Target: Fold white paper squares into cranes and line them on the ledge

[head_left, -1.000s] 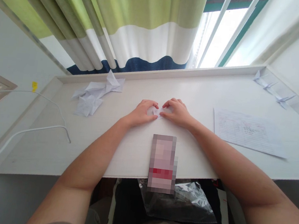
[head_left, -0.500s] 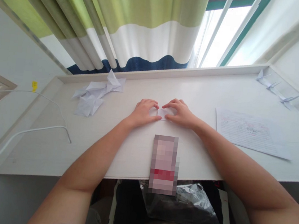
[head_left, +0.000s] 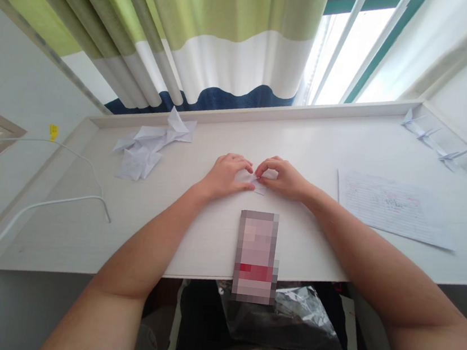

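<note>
A small folded piece of white paper [head_left: 259, 189] lies on the white desk [head_left: 209, 234] between my hands. My left hand [head_left: 229, 175] rests at its left side, with thumb and fingers curved around that edge. From the right, my right hand [head_left: 280, 178] pinches a part of the paper between thumb and index finger. The fingers hide much of the paper, so its exact folds cannot be made out.
Several folded white paper pieces [head_left: 143, 149] lie at the back left. A written sheet [head_left: 391, 208] lies right, with small folded paper shapes [head_left: 426, 133] behind it. A pixelated object [head_left: 256, 246] sits at the front edge. A white cable [head_left: 64, 197] crosses the left side.
My right hand's thumb and index finger have come together on the paper and moved slightly left. The paper, flat before, now has a part raised at the fingertips.
</note>
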Demonstrator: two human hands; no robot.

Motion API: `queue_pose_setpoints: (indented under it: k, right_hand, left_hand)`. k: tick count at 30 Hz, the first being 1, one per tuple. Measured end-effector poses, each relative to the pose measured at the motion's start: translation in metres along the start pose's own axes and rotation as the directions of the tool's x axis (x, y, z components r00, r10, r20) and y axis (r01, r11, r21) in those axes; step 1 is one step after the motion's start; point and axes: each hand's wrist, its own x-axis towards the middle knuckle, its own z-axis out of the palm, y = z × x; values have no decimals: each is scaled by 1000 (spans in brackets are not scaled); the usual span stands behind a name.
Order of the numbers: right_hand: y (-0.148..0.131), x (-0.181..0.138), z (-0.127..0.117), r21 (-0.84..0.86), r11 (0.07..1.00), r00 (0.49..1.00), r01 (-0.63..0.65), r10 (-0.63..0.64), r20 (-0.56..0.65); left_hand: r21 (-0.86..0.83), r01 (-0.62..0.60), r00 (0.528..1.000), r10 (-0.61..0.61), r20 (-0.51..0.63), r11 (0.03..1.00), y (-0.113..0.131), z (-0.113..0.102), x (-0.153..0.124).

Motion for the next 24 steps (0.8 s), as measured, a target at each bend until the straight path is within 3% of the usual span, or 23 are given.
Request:
queue_pose_setpoints:
  k: [5,11,16,20,24]
  right_hand:
    - [0,0,0,-61,993,995,98,-99,-8]
    - [4,-4,-3,-34,999,1000,24,-24,15]
    - [5,-6,-9,-8,998,996,68,-67,56]
    - [5,-7,-11,-29,995,992,97,-94,79]
    - [9,-6,-9,-32,994,991,102,-98,90]
  left_hand:
    - [61,-126,992,126,-7,990,2,-2,-3]
    - [103,-223,975,223,6,970,3,-1,-3]
    - [107,-276,961,274,30,955,3,-1,-3]
    - [74,-277,961,275,35,958,1,1,-4]
    - [-30,-203,979,203,29,979,0,4,-3]
